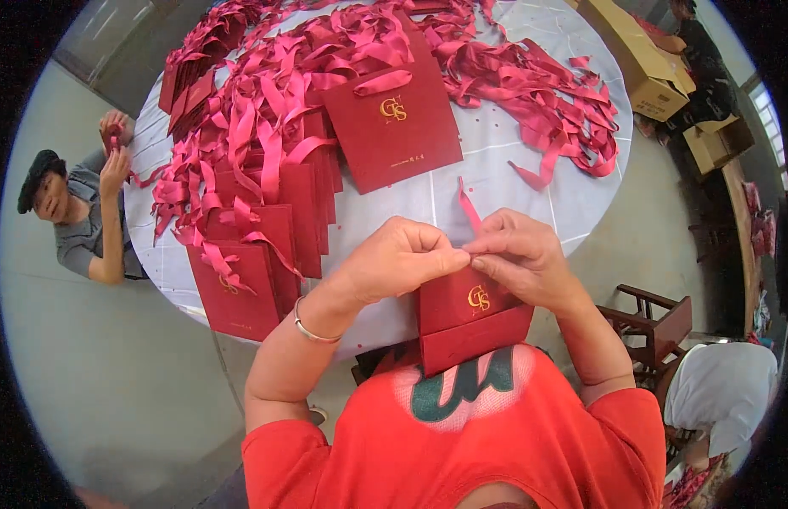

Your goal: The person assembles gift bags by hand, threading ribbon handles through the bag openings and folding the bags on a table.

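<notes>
The left hand reaches in from the lower left, its forearm slanting up and inward with a bangle around the wrist, the back of the hand upward and the fingers curled. The right hand mirrors it from the lower right, wrist bent inward, so the fingertips of both meet in front of the chest. The right hand's thumb and fingers pinch a pink ribbon; the left hand's thumb and forefinger are pressed together at the same spot, though what lies between them is hidden. From that meeting point the ribbon's long axis runs away from the wearer, leaning slightly left, its free end over the worktop. Directly below the hands is a red paper bag, its lower end pointing toward the wearer's torso and its upper edge partly covered by the fingers. Beyond the left hand lies another red bag, tilted; left of that hand stand overlapping bags with ribbons trailing over them. A ribbon heap lies beyond the right hand.
</notes>
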Demonstrator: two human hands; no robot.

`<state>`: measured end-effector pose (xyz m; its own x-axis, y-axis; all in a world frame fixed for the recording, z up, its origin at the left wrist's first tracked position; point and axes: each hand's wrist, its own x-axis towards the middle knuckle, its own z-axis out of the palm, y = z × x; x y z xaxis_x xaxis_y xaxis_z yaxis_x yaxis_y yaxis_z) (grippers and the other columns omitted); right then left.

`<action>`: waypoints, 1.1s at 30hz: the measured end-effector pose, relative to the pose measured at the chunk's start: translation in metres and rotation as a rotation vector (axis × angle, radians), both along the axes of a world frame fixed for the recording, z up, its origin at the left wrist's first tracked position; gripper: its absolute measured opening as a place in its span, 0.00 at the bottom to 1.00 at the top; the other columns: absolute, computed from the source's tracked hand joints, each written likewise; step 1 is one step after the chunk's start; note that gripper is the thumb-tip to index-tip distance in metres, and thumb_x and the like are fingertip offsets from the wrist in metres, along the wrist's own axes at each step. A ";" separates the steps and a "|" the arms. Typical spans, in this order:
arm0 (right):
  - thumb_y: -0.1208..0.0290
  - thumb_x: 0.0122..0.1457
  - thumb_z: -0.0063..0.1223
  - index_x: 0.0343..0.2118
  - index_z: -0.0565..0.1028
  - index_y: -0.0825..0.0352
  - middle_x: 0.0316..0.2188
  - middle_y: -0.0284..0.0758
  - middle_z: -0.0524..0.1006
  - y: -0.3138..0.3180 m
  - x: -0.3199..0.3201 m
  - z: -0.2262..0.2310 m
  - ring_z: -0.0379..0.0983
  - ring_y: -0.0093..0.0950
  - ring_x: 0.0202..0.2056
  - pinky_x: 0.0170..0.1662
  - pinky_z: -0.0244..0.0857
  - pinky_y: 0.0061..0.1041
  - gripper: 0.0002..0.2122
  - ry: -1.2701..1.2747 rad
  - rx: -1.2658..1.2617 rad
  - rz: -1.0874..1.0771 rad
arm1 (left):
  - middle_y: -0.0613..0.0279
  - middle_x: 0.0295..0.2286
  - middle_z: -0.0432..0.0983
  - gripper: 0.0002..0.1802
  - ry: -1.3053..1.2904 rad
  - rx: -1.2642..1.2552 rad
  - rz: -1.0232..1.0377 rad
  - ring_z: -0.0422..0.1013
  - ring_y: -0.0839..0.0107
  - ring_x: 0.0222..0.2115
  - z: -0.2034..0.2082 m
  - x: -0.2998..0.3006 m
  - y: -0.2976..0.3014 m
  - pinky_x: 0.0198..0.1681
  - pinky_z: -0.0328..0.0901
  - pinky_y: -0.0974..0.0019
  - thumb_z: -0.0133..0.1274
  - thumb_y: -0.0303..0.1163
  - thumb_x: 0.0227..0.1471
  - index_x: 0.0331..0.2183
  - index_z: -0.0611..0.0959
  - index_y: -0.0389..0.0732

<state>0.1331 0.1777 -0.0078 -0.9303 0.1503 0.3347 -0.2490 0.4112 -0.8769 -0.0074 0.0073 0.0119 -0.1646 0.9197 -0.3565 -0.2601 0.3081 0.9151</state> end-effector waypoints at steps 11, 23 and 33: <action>0.81 0.48 0.59 0.33 0.80 0.68 0.28 0.37 0.76 -0.004 0.003 0.002 0.73 0.28 0.31 0.34 0.66 0.24 0.08 0.035 0.048 -0.077 | 0.74 0.18 0.70 0.05 -0.052 0.083 -0.011 0.57 0.88 0.13 -0.002 -0.007 -0.004 0.14 0.50 0.80 0.55 0.28 0.51 0.29 0.79 0.36; 0.82 0.45 0.62 0.32 0.79 0.69 0.22 0.39 0.76 -0.019 0.011 0.021 0.75 0.31 0.24 0.26 0.68 0.25 0.09 0.207 0.322 -0.160 | 0.74 0.18 0.69 0.05 -0.046 0.026 0.043 0.58 0.88 0.13 -0.005 -0.007 -0.003 0.14 0.50 0.80 0.53 0.24 0.50 0.32 0.78 0.36; 0.82 0.42 0.62 0.28 0.76 0.70 0.22 0.37 0.76 -0.022 0.007 0.011 0.75 0.31 0.24 0.24 0.68 0.25 0.08 0.258 0.290 -0.095 | 0.73 0.19 0.70 0.04 0.033 0.000 0.060 0.59 0.88 0.13 -0.004 -0.006 -0.005 0.14 0.51 0.80 0.52 0.23 0.51 0.32 0.78 0.37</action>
<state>0.1399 0.1560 0.0034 -0.7966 0.0962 0.5968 -0.3950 0.6646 -0.6343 -0.0134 0.0023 0.0080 -0.2311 0.9077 -0.3504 -0.2481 0.2932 0.9233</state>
